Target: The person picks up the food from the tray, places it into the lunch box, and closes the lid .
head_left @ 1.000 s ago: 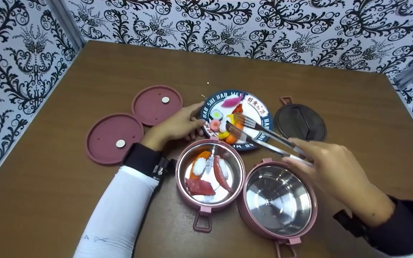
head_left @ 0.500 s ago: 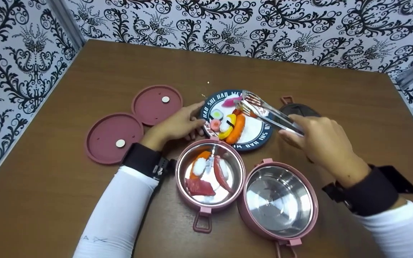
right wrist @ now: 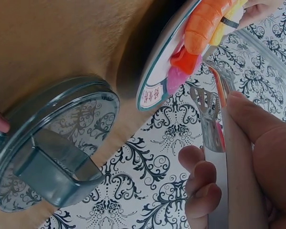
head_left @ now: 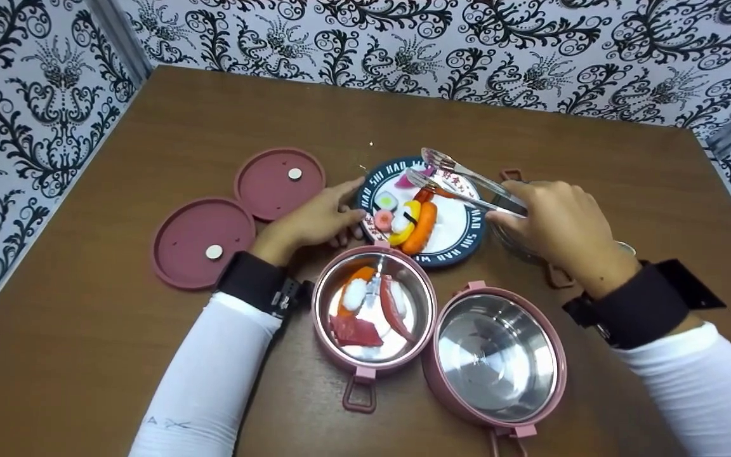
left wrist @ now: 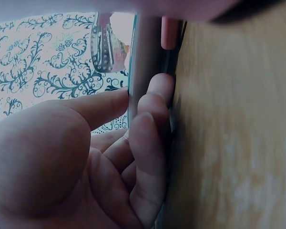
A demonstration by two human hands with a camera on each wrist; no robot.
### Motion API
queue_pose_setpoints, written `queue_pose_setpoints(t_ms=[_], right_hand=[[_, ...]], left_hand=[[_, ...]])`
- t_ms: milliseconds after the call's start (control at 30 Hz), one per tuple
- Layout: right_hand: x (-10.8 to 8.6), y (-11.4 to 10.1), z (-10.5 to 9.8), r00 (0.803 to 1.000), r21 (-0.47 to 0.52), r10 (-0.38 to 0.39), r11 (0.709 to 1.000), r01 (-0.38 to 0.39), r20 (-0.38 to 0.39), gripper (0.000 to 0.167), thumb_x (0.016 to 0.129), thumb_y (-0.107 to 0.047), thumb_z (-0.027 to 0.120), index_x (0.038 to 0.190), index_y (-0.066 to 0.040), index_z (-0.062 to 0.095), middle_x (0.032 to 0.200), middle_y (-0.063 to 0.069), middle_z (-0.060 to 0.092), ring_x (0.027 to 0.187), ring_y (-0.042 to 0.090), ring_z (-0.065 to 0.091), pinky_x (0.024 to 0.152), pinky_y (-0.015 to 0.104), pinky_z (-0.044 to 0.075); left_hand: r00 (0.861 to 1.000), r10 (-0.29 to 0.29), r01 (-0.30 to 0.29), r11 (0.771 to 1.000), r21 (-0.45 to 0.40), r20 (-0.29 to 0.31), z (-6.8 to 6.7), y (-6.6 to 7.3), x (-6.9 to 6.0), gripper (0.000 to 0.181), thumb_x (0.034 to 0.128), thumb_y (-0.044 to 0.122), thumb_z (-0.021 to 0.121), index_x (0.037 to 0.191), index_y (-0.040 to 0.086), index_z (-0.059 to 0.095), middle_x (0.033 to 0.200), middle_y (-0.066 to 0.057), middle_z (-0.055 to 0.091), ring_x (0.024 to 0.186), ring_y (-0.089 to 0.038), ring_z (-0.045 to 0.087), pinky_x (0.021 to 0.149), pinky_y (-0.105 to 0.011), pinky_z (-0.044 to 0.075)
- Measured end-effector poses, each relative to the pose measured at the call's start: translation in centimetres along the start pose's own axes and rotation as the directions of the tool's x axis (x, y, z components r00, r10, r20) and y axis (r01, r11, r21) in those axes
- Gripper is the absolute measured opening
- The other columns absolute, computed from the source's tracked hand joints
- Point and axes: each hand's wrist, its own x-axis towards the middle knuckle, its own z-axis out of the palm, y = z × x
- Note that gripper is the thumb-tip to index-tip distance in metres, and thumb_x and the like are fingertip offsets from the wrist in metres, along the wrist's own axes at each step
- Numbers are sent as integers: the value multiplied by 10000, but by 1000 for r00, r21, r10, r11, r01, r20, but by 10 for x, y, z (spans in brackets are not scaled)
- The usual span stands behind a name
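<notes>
My right hand [head_left: 559, 222] holds metal tongs [head_left: 467, 181] over the far part of the blue-rimmed plate [head_left: 460, 238]. In the right wrist view, the tong heads are apart, near a pink piece [right wrist: 177, 78] and a red piece [right wrist: 185, 61]. On the plate lie an orange toy sausage [head_left: 421, 230], a yellow-and-white toy sushi [head_left: 405, 222], a green-and-white roll [head_left: 386, 202] and a pink ring-shaped piece [head_left: 383, 220]. My left hand [head_left: 318, 219] pinches the plate's left edge, the thumb [left wrist: 107, 107] at the rim and the fingers curled at its side.
A pink steel-lined pot [head_left: 321, 317] with several toy sushi pieces stands before the plate. Another pink pot [head_left: 432, 381] stands to its right. Two pink lids [head_left: 178, 238] lie left. A dark clear lid [right wrist: 93, 133] sits under my right hand.
My right hand and the tongs have moved from over the sausage toward the plate's far side, near the pink and red pieces. The left hand stays at the plate.
</notes>
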Motion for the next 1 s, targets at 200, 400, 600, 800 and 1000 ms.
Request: queue_pose_setpoints(t_ms=[200,400,600,800,1000], right_hand=[[8,0,2,1000,0,-1,1000,1,20,518,872,-391,768,1259,-59,680,980,221,733,812,454,671,662,611,506],[13,2,3,998,11,12,1000,-13,64,521,895,-422,735,1281,-79,670,1046,230,727,872,481,667,701,631,502],[18,2,5,997,42,14,999,-17,77,501,899,-433,728,1254,-82,684,1034,217,725,874,464,670,702,621,497],[19,3,7,996,73,20,997,-26,85,444,897,-428,733,1205,-109,710,1015,197,724,866,439,673,691,608,485],[20,5,9,994,78,32,996,-40,107,478,901,-462,717,1220,-106,704,1002,187,719,847,408,665,692,578,484]], left_hand=[[1000,2,-2,1000,-11,2,0,0,0,653,1041,182,526,1611,198,207,765,-93,656,568,-147,590,527,-260,533],[1000,5,-5,999,-32,11,0,1,0,649,1043,174,521,1610,194,208,757,-95,648,546,-140,579,513,-251,521],[1000,0,0,1000,-31,9,0,1,0,652,1045,180,518,1612,188,197,767,-99,654,548,-140,583,519,-255,524],[1000,16,-16,999,-49,9,1,2,1,653,1042,167,523,1611,189,204,766,-105,651,572,-145,597,526,-256,530],[1000,14,-13,999,-47,4,1,2,0,661,1038,159,530,1612,195,203,761,-102,649,579,-149,600,523,-259,530]])
